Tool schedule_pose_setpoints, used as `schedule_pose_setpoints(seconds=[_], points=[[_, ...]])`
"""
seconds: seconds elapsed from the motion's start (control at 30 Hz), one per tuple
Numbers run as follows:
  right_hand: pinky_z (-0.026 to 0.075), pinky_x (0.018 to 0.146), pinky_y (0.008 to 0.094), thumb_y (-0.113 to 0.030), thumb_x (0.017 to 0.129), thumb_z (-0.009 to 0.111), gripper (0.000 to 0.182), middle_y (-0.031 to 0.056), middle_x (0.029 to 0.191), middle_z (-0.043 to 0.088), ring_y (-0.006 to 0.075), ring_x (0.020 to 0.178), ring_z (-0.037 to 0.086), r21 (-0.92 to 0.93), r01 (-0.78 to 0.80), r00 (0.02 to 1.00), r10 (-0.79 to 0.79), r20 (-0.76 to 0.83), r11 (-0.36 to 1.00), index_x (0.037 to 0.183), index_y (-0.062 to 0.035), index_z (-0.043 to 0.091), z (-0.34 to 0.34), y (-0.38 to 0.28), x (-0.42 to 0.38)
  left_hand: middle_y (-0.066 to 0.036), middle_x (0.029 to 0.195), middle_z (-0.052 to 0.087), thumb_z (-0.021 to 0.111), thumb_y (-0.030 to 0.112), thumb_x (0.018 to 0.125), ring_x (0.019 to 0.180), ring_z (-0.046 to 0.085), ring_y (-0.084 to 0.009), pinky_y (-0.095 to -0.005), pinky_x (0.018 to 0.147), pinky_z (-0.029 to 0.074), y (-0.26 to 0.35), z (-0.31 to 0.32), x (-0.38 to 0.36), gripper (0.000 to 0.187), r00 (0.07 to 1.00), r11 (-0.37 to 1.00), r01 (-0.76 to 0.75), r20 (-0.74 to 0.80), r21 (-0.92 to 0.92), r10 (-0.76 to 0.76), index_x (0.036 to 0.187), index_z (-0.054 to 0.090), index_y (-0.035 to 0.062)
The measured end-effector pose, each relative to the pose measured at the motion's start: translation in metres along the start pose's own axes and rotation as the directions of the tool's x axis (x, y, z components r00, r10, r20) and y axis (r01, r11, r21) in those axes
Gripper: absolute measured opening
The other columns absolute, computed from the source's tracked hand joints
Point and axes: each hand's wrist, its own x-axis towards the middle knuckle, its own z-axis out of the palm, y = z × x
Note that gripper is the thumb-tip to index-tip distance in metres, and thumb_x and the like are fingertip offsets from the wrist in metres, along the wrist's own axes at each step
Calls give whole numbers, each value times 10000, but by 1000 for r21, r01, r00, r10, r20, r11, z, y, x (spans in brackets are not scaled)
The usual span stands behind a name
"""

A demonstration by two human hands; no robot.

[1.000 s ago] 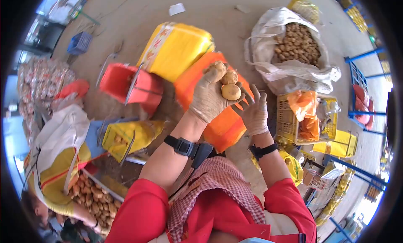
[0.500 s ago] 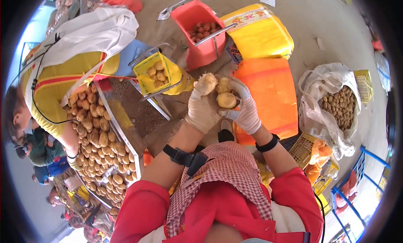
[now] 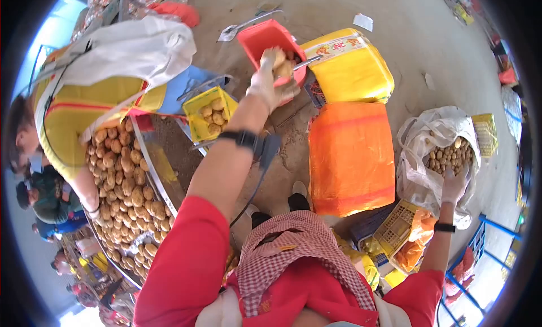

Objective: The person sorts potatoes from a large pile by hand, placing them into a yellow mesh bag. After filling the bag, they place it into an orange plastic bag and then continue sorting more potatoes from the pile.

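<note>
Pale brown potatoes [image 3: 283,68] are in the grasp of the gloved left hand [image 3: 265,85], right over the mouth of the red bucket [image 3: 253,40]; blur hides how many there are. The fingers curl around them, and the arm is stretched out. This looks like the placing part of a step, with the grasp not yet loosened. A release from here calls for lowering the potatoes inside the rim, clear of the metal handle [image 3: 307,62], and opening the fingers gently to avoid a hard drop.

Just to the right of the red bucket sits a yellow bundle [image 3: 353,73], with an orange bundle [image 3: 351,157] nearer the body than the bucket. Well to the bucket's right, the right hand [image 3: 453,187] reaches into the open white sack [image 3: 414,136], over small potatoes [image 3: 443,160]; whether it grips or has let go of any, I cannot tell.

To the bucket's left and nearer the body, a yellow basket [image 3: 195,111] holds more potatoes. Farther left, a co-worker's hand [image 3: 96,215] rests at the edge of a large potato heap [image 3: 125,186].
</note>
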Motion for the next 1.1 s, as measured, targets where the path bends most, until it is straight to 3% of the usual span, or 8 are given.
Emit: schedule_pose_setpoints(seconds=[0.13,0.23,0.4,0.5,0.77,0.93,1.03,1.1], points=[[425,1003,491,-226,840,680,520,225,1295,549,399,1211,509,153,49,980,-77,185,987,1300,-44,521,33,-51,-75,-121,1247,547,676,494,862,1147,534,-323,-511,937,489,-26,-25,9,559,976,907,-191,-30,376,217,1235,577,90],[431,1018,455,-161,809,706,447,212,1272,556,382,1181,518,517,-121,716,-286,637,848,1216,-36,571,75,-127,-139,-178,1321,543,678,427,866,1200,549,-316,-425,980,478,-78,-76,-62,563,744,284,-295,32,912,668,1250,587,26],[452,986,436,-158,767,749,464,212,1257,566,369,1176,529,801,298,502,-799,332,520,1182,-28,586,78,-284,-165,-200,1240,609,708,198,789,1182,566,-365,-424,1028,448,-55,-224,-191,422,325,27,-174,31,984,945,1167,643,22],[423,1030,434,-146,771,742,434,207,1269,572,370,1199,525,847,381,390,-895,215,369,1163,-24,600,52,-387,-156,-176,1231,621,677,175,803,1164,564,-382,-457,1005,451,-44,-318,-269,378,169,-62,212,26,975,985,1166,662,69],[479,957,412,-112,790,738,306,129,1127,650,325,1074,606,887,255,124,-897,-424,-384,1079,-72,646,-124,-609,-292,-101,1469,463,595,277,863,1375,362,-389,-502,1156,251,-154,-425,-409,500,395,143,401,-311,905,865,1351,574,174],[494,928,430,-189,797,727,320,127,1115,637,327,1036,611,878,237,-168,-908,-385,-416,1086,-88,634,-162,-647,-418,-152,1375,544,638,249,811,1321,442,-380,-494,1130,306,-176,-420,-455,480,316,323,284,-406,903,857,1269,628,109],[507,929,405,-105,810,620,397,107,1244,596,323,1071,606,584,590,-521,-815,-253,-558,1196,-193,646,-163,-668,-469,-208,1314,573,656,164,788,1241,522,-384,-460,1071,398,-181,-431,-465,430,248,439,187,-475,879,845,1205,651,58],[489,935,429,-84,849,551,303,107,1224,594,312,1027,613,623,632,-501,-856,-124,-461,1110,-187,662,-152,-682,-492,-201,1282,591,670,135,788,1211,539,-379,-436,1019,450,-169,-444,-467,427,98,515,143,-530,845,842,1205,644,44]])
